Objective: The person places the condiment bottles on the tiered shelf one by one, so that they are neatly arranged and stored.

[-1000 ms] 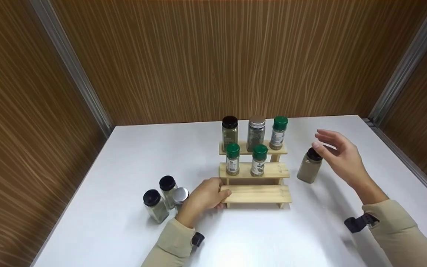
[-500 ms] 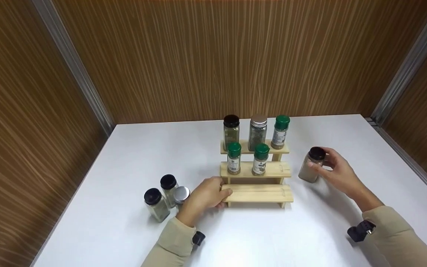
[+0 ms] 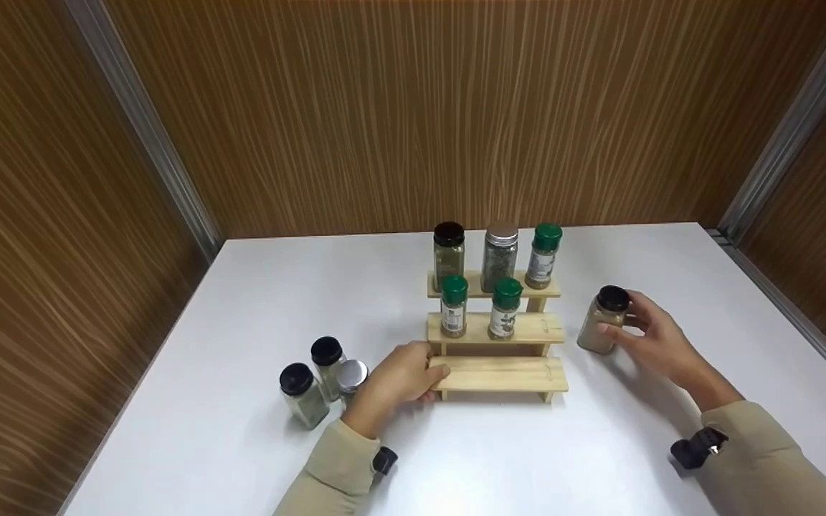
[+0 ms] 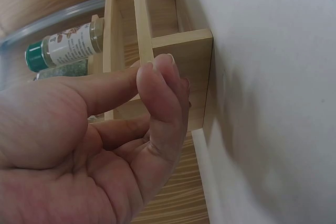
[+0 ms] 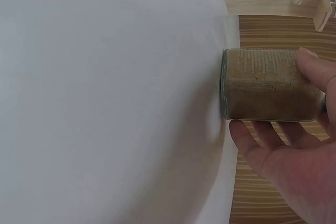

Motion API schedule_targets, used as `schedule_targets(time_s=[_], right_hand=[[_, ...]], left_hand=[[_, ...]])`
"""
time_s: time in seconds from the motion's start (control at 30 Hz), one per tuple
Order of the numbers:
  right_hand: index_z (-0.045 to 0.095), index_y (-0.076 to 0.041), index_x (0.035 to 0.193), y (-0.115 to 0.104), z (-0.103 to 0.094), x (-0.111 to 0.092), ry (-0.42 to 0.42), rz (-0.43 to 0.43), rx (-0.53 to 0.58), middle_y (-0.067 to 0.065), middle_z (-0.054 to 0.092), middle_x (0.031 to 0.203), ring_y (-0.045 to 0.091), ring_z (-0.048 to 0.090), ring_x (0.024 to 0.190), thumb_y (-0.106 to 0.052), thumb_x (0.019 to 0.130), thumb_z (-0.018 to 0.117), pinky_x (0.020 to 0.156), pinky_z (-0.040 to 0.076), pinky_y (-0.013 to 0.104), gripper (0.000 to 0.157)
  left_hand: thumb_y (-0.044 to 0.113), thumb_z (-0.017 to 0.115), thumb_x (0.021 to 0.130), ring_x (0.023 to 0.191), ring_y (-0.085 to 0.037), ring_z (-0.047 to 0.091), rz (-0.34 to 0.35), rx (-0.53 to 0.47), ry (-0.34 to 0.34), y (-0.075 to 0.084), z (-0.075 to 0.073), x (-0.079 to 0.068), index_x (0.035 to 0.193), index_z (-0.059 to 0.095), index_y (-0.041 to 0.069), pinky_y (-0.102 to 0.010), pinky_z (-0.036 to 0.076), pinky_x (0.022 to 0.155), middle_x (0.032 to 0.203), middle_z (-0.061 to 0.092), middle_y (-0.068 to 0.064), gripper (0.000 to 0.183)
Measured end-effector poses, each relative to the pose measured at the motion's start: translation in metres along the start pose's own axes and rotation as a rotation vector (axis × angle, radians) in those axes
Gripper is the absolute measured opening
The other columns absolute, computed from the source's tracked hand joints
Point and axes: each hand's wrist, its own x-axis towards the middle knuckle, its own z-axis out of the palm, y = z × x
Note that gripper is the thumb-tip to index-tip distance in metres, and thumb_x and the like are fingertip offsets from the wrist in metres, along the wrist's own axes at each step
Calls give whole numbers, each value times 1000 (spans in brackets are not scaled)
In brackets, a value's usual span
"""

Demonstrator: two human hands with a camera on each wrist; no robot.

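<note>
My left hand point(image 3: 400, 374) grips the left end of the lowest step of a three-step wooden spice rack point(image 3: 499, 374). In the left wrist view, its thumb and fingers point(image 4: 160, 90) close on the rack's side edge. To the right of the rack, my right hand point(image 3: 660, 342) holds a square glass spice jar point(image 3: 598, 331) with a black lid and brownish powder inside. The right wrist view shows the thumb on one side of that jar point(image 5: 265, 85) and several fingers along the other. The jar looks upright on the table; whether its base touches is hard to tell.
Two green-capped jars point(image 3: 454, 315) stand on the middle step. The top step bears a black-lidded jar point(image 3: 449, 258), a silver-lidded jar point(image 3: 500, 259) and a green-capped jar point(image 3: 543, 258). Left of my left hand stand two black-lidded jars point(image 3: 305, 401) and a silver-lidded jar point(image 3: 351, 375), partly hidden.
My right hand has come down from above the black-lidded jar and taken hold of its sides. The left hand stays on the rack.
</note>
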Motion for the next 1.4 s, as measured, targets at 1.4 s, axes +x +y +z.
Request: schedule_targets(time_s=[1.4], right_hand=[[53,-5,150,-91,12,20,-211,-236,200,-7,66,140,-2,63,126,-9,95,77,101,54,16,60]], left_hand=[[21,67,104,51,-11,60,3,-11,9,0,0,0,115,66,-1,-21,46,46,64,67,-2,25]])
